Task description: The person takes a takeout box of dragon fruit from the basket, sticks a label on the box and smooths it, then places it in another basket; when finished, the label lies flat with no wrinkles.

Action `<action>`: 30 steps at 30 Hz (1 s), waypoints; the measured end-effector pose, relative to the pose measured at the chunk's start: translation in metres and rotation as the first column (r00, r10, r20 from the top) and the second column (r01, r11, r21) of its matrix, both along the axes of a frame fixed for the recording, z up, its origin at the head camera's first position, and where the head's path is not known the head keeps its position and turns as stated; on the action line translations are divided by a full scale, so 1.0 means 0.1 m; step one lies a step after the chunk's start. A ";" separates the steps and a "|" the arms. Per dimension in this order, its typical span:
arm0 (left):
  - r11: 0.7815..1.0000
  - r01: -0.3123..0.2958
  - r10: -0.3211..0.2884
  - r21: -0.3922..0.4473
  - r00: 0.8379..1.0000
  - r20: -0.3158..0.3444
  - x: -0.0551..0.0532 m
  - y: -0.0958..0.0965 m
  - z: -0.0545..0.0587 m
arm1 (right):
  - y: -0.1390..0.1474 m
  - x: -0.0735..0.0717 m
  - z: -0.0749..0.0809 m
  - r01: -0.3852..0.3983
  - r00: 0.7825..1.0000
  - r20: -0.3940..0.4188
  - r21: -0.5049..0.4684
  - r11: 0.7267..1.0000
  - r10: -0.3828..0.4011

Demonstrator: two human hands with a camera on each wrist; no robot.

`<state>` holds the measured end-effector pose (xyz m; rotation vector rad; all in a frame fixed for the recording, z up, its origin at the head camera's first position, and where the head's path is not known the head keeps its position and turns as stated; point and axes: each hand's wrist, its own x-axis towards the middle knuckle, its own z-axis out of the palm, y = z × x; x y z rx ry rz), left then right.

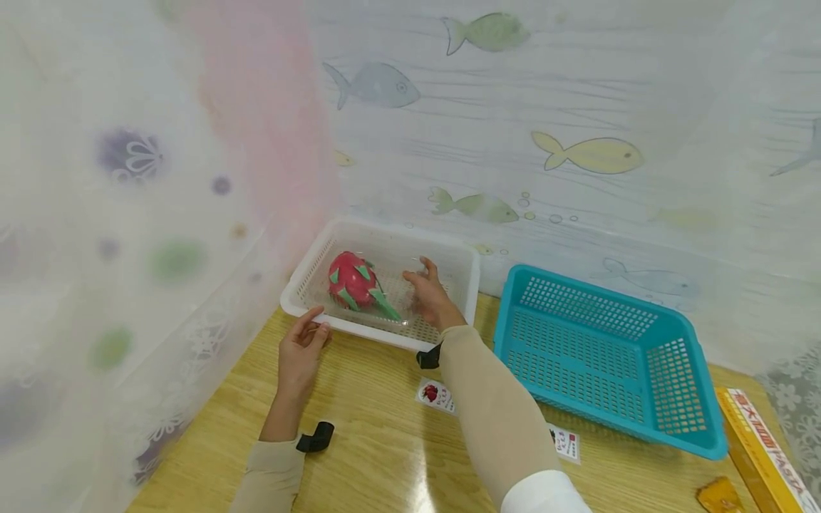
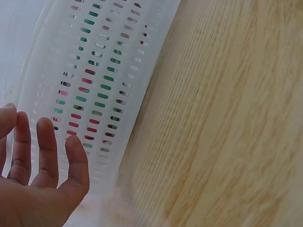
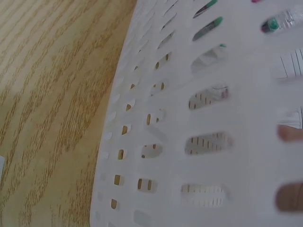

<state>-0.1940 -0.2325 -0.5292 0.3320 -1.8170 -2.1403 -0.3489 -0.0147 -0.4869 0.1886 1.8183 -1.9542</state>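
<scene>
Your left hand [image 1: 301, 353] is at the near rim of the white basket [image 1: 378, 333], toward its left end — fingers relaxed, parted and slightly bent, resting against the rim without closing round it. Your right hand [image 1: 432, 296] is inside the basket, beside the right end of a clear plastic container [image 1: 393, 274]; its thumb and forefinger stand apart, but you can't tell whether it has hold of the container's edge. The red dragon fruit [image 1: 353, 279] with green tips lies in the container, in the basket's left half. To your right on the wooden table [image 1: 365, 442] — a blue basket [image 1: 571, 349], with a yellow box [image 1: 763, 456] beyond.
</scene>
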 end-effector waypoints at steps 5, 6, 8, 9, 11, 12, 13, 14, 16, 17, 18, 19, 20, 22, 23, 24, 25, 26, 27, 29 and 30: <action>1.000 0.004 -0.004 0.000 1.000 0.015 0.01 0.00 0.01 | 0.01 0.02 0.01 -0.002 1.000 -0.010 -0.017 1.000 0.002; 1.000 0.005 -0.005 0.003 1.000 0.018 0.01 0.00 0.01 | 0.01 0.02 0.02 -0.003 1.000 -0.012 -0.025 1.000 0.003; 1.000 0.004 -0.004 0.004 1.000 0.022 0.01 0.00 0.01 | 0.01 0.03 0.02 -0.004 1.000 -0.011 -0.043 0.999 0.003; 1.000 0.004 -0.004 0.005 1.000 0.024 0.01 0.00 0.02 | 0.01 0.03 0.02 -0.004 1.000 -0.010 -0.052 0.999 0.003; 1.000 0.002 -0.002 -0.003 1.000 0.026 0.01 0.00 0.02 | 0.01 0.03 0.02 -0.004 1.000 -0.009 -0.060 0.998 0.003; 1.000 0.003 -0.002 -0.011 1.000 0.026 0.01 0.00 0.02 | 0.01 0.03 0.02 -0.003 1.000 -0.008 -0.060 0.998 0.003; 1.000 0.002 -0.001 -0.016 1.000 0.025 0.01 0.00 0.02 | 0.01 0.03 0.02 -0.002 1.000 -0.008 -0.058 0.998 0.002; 1.000 0.000 0.000 -0.017 1.000 0.023 0.01 0.00 0.02 | 0.01 0.03 0.02 -0.003 1.000 -0.008 -0.056 0.998 0.002; 1.000 -0.002 0.003 -0.022 1.000 0.021 0.01 0.00 0.02 | 0.00 0.04 0.02 -0.002 1.000 -0.012 -0.052 0.999 0.002; 1.000 -0.005 0.005 -0.019 1.000 0.018 0.01 0.00 0.02 | 0.00 0.04 0.02 -0.002 1.000 -0.013 -0.050 0.999 0.002; 1.000 -0.008 0.008 -0.014 1.000 0.015 0.01 0.01 0.02 | 0.00 0.04 0.02 -0.004 1.000 -0.015 -0.048 0.999 0.003; 1.000 -0.012 0.012 -0.011 1.000 0.013 0.00 0.01 0.01 | 0.01 0.04 0.02 -0.005 1.000 -0.016 -0.047 0.999 0.004; 1.000 -0.015 0.015 -0.006 1.000 0.012 0.00 0.01 0.01 | 0.01 0.04 0.02 -0.005 1.000 -0.016 -0.048 0.999 0.004; 1.000 -0.021 0.021 0.004 1.000 0.015 -0.01 0.02 0.01 | 0.02 0.04 0.03 -0.005 1.000 -0.013 -0.045 0.999 0.004; 1.000 -0.023 0.023 0.011 1.000 0.016 -0.01 0.02 0.00 | 0.02 0.04 0.03 -0.002 1.000 -0.011 -0.046 0.999 0.002; 1.000 -0.023 0.023 0.014 1.000 0.018 -0.01 0.02 0.01 | 0.02 0.04 0.03 0.001 1.000 -0.010 -0.047 0.999 -0.001; 1.000 -0.021 0.021 0.015 1.000 0.020 -0.01 0.02 0.01 | 0.02 0.04 0.04 0.004 1.000 -0.010 -0.047 0.999 -0.005; 1.000 -0.022 0.022 0.019 1.000 0.022 -0.01 0.02 0.01 | 0.03 0.04 0.05 0.007 1.000 -0.012 -0.048 0.999 -0.008; 1.000 -0.023 0.023 0.018 0.999 0.023 -0.01 0.02 0.01 | 0.03 0.04 0.05 0.010 1.000 -0.013 -0.050 0.999 -0.011; 1.000 -0.022 0.022 0.015 1.000 0.022 -0.02 0.02 0.02 | 0.03 0.04 0.06 0.012 1.000 -0.021 -0.056 0.998 -0.013; 1.000 -0.022 0.021 0.013 1.000 0.023 -0.02 0.01 0.03 | 0.02 0.04 0.07 0.014 1.000 -0.021 -0.059 0.998 -0.015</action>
